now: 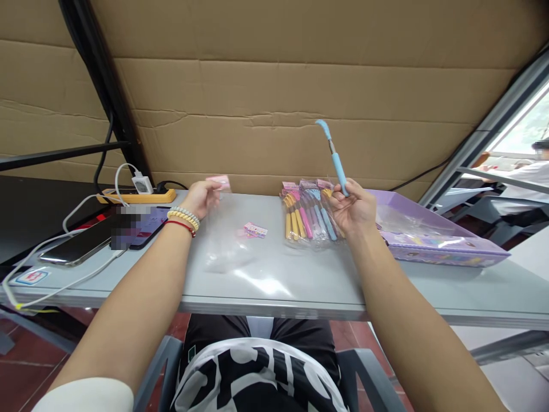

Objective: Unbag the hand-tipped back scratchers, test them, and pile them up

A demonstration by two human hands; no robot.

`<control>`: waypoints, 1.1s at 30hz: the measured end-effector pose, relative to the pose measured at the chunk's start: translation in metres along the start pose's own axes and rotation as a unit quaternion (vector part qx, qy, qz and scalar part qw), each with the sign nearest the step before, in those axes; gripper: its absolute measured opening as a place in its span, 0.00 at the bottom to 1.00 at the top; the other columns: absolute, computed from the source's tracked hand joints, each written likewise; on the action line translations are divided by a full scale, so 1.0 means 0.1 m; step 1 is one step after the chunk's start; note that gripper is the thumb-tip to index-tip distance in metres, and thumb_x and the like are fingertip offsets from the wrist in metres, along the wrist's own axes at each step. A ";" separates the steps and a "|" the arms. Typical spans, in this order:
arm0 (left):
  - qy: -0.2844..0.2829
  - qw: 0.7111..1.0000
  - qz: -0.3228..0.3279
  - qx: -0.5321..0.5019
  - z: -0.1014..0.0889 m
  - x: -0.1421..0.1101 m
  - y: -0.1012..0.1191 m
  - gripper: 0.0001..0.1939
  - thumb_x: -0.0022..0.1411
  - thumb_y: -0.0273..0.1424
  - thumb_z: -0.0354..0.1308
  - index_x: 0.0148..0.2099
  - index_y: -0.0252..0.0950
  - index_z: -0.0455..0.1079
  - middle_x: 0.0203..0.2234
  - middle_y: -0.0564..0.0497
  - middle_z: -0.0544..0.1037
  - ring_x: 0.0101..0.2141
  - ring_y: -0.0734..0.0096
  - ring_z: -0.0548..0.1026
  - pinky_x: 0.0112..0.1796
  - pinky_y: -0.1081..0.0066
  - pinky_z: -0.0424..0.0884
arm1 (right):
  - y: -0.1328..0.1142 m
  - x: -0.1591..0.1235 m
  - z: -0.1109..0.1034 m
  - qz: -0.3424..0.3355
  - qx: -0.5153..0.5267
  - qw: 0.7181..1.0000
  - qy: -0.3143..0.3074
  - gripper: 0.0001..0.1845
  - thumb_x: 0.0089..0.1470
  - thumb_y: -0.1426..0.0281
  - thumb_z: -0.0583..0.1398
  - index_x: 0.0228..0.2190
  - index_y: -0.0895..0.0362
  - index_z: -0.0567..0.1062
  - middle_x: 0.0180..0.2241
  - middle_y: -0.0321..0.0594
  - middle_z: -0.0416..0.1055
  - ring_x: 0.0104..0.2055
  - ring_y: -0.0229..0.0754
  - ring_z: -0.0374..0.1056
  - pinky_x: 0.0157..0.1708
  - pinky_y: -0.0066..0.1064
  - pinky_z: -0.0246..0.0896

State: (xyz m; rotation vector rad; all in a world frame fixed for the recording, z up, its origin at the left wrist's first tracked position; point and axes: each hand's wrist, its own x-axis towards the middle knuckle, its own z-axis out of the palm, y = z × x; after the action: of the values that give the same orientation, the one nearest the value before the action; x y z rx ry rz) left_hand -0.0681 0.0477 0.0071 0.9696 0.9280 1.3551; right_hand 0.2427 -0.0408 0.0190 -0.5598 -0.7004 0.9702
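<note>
My right hand (354, 207) is closed around the lower end of a light-blue back scratcher (338, 166). The scratcher is raised above the table, its curved claw head pointing up and left on a short metal shaft. At the left, my left hand (202, 198) pinches the pink top of a clear plastic bag (223, 243), which hangs down onto the tabletop. Between my hands lie small printed labels (255, 230). Just left of my right hand is a row of bagged back scratchers (306, 214) with yellow, pink, purple and blue handles.
A purple box (446, 249) with clear plastic inside stands at the right. On the left are phones (86, 237), white cables and an orange power strip (158, 196) with a white charger. Cardboard (274, 91) lines the back. A person (521, 180) sits at the far right.
</note>
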 end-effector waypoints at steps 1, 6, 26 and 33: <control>-0.023 0.997 -0.007 0.071 0.01 0.01 -0.04 0.04 0.45 0.25 0.60 0.27 0.32 0.68 0.14 0.52 0.70 0.13 0.77 0.64 0.14 0.76 0.55 | 0.02 -0.01 0.00 0.014 -0.004 0.999 -0.036 0.05 0.43 0.78 0.58 0.24 0.58 0.67 0.19 0.34 0.67 0.17 0.28 0.58 0.13 0.17 0.52; -0.127 0.912 0.032 0.390 0.02 0.04 -0.22 0.10 0.48 0.35 0.63 0.24 0.34 0.69 0.19 0.50 0.74 0.20 0.72 0.70 0.21 0.73 0.61 | 0.11 -0.07 0.01 0.055 -0.080 0.984 -0.152 0.19 0.37 0.75 0.66 0.35 0.56 0.70 0.22 0.35 0.73 0.22 0.35 0.69 0.17 0.23 0.62; -0.326 0.717 0.289 0.545 0.70 -0.54 -0.39 0.17 0.63 0.42 0.49 0.39 0.35 0.72 0.24 0.53 0.74 0.25 0.73 0.67 0.30 0.72 0.61 | 0.72 -0.30 0.18 0.049 -0.386 0.891 -0.232 0.28 0.41 0.46 0.63 0.17 0.60 0.70 0.13 0.34 0.63 0.13 0.30 0.55 0.12 0.25 0.47; -0.241 0.717 0.300 0.581 0.60 -0.44 -0.35 0.16 0.66 0.35 0.42 0.34 0.36 0.69 0.21 0.53 0.69 0.23 0.71 0.63 0.27 0.71 0.56 | 0.48 -0.20 0.20 0.018 -0.169 0.980 -0.108 0.25 0.41 0.47 0.64 0.19 0.56 0.70 0.18 0.34 0.64 0.19 0.32 0.60 0.16 0.25 0.51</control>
State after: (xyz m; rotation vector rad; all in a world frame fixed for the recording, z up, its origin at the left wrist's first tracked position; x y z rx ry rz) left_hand -0.0003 0.0026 -0.0063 2.6430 1.0596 0.7673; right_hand 0.1939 -0.0345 -0.0072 -0.7734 -1.0638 0.9590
